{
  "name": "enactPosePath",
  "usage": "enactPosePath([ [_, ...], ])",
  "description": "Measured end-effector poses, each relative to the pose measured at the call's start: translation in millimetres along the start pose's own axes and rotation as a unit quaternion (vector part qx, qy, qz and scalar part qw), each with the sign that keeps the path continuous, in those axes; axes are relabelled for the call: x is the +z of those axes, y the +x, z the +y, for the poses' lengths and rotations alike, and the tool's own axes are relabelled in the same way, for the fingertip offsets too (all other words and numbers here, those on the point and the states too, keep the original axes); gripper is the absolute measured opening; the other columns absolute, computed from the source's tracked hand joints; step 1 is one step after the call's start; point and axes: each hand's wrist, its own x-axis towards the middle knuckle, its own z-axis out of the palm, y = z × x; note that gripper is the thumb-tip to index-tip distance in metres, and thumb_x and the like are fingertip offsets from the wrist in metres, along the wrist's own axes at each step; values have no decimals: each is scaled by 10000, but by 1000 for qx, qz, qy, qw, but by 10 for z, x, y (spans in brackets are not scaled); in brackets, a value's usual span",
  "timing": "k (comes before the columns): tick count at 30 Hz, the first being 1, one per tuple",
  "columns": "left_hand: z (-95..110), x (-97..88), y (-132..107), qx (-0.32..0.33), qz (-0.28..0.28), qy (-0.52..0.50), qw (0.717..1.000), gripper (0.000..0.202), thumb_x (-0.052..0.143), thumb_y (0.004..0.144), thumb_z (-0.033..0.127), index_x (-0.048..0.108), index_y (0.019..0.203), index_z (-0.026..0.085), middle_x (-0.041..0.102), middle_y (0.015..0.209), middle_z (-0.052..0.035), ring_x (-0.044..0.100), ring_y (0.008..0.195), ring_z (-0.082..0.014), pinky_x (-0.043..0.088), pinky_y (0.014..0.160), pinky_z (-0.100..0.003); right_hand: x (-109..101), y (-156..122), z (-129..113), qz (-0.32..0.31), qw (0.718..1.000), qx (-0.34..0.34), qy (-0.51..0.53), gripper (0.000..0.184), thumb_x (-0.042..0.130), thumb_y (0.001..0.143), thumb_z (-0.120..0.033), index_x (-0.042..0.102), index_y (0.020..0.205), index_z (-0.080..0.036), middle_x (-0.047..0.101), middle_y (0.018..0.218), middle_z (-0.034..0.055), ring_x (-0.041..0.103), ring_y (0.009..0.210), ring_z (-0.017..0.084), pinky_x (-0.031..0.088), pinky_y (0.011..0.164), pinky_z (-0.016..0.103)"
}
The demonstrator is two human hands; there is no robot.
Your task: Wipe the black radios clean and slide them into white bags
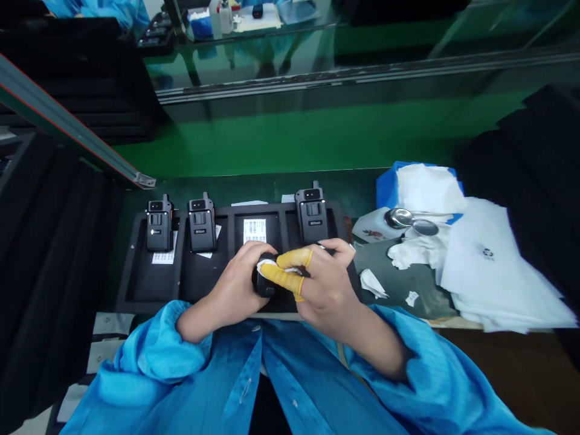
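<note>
My left hand (235,283) is closed around a black handheld radio (264,286), whose end faces up toward me. Yellow finger cots cover fingers of my right hand (328,289), which pinches a white wipe (264,264) against that radio. Much of the held radio is hidden by my fingers. Below my hands lies a black compartment tray (222,211). Three more radios marked "Riton" rest in it: a left one (159,225), a second one (202,223) beside it, and a right one (312,214). A printed white label (254,231) lies in a middle compartment.
To the right stand a blue box (386,187) with white cloths, a bottle (376,225), a spoon (401,217), crumpled wipes (419,249) and a stack of white bags (493,266). Black trays are stacked at left. A metal rail (81,121) slants down at left; beyond the glass, a person in blue sits.
</note>
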Motion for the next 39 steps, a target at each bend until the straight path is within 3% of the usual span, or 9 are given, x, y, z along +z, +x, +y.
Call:
enactPosePath([
  [5,45,-6,-5,-21,4,14,1000,533,539,572,19,480,1058,231,571,1087,-48,591,1033,-229,508,894,-395,-27,-143,96,-4,999,36,30,515,463,722,6,713,1017,-334,661,877,-31,553,807,119,280,854,383],
  [13,142,3,-19,-31,2,41,999,515,546,609,18,503,1083,214,583,1112,-64,601,1061,-220,512,924,-372,-61,-457,408,84,991,100,-12,445,464,731,23,703,924,-299,622,759,-17,556,689,122,335,790,376],
  [18,195,-44,117,-98,18,130,986,596,645,662,136,485,1232,199,597,1222,-94,592,1138,-255,490,977,-405,-221,-624,611,87,990,108,-13,459,493,742,-1,690,1028,-300,665,842,-6,602,723,140,353,772,380],
  [22,114,-123,481,-206,76,267,938,855,715,715,415,335,1428,135,546,1335,-186,551,1222,-345,467,990,-458,-319,-686,726,105,987,123,-1,518,497,751,-13,688,1104,-340,665,823,-12,611,739,143,364,734,355],
  [26,51,-113,834,-283,50,393,873,762,590,832,480,339,1438,93,556,1274,-230,623,1100,-381,502,885,-455,-394,-671,810,107,987,113,26,499,471,768,0,686,1090,-315,670,859,-9,623,768,136,374,724,348],
  [31,251,8,1017,-269,-4,517,812,655,559,876,485,429,1393,105,575,1199,-240,641,999,-404,519,781,-447,-502,-670,941,102,985,127,60,449,490,785,-13,712,1037,-312,673,857,-11,625,757,128,392,734,352],
  [33,369,115,1094,-229,14,528,817,692,581,869,493,417,1402,82,567,1189,-257,606,1056,-425,507,811,-459,-542,-677,996,94,985,132,67,476,509,782,-17,708,1076,-334,678,865,-15,632,766,131,400,729,349],
  [35,449,280,1204,-214,15,479,851,804,591,854,535,332,1455,67,557,1185,-261,614,1045,-413,509,805,-445,-563,-681,1031,89,984,134,73,499,522,779,-16,700,1106,-349,681,877,-17,636,776,132,405,720,343],
  [39,423,648,1457,-251,-18,367,895,1020,642,797,583,122,1532,102,533,1211,-257,672,944,-373,519,745,-403,-551,-707,1020,86,983,137,87,462,522,779,-7,709,1068,-315,669,869,-10,631,785,134,417,734,346],
])
